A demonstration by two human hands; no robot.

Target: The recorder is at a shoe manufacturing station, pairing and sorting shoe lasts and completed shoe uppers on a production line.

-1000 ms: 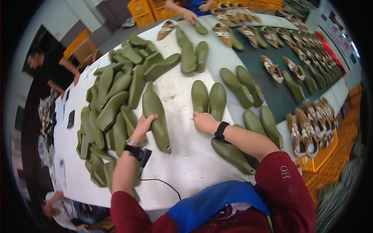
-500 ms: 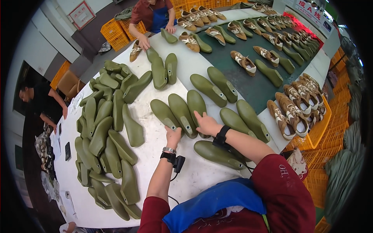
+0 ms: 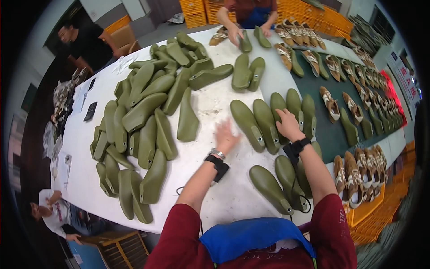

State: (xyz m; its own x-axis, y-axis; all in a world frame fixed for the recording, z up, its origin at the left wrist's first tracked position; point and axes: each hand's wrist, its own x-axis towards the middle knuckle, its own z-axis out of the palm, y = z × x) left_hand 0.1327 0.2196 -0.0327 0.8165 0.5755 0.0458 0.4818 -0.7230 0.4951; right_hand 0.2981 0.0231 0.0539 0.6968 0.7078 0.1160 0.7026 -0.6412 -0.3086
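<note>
Green shoe lasts lie in loose rows on the white table before me. My right hand (image 3: 290,126) reaches over the row at the right. Its fingers are stretched out and rest against one upright-pointing shoe last (image 3: 278,102), not wrapped round it. Beside it lie another shoe last (image 3: 264,117) and the leftmost shoe last (image 3: 245,121) of that row. My left hand (image 3: 226,137), blurred by motion, hovers over bare table left of that row, fingers spread with nothing in them. Nearer to me, under my right forearm, is a second group with a shoe last (image 3: 268,186) at its left.
A big heap of green lasts (image 3: 148,112) covers the table's left. Brown shoes (image 3: 329,103) and lasts stand in rows on a green mat (image 3: 309,83); more shoes fill a yellow crate (image 3: 365,204). Across the table a person's hand (image 3: 234,33) touches a last. A cable hangs by my right wrist.
My view has swung left. My left hand has left the lasts and moved aside over the table. My right hand still lies at the row, whose lasts now stand closer together.
</note>
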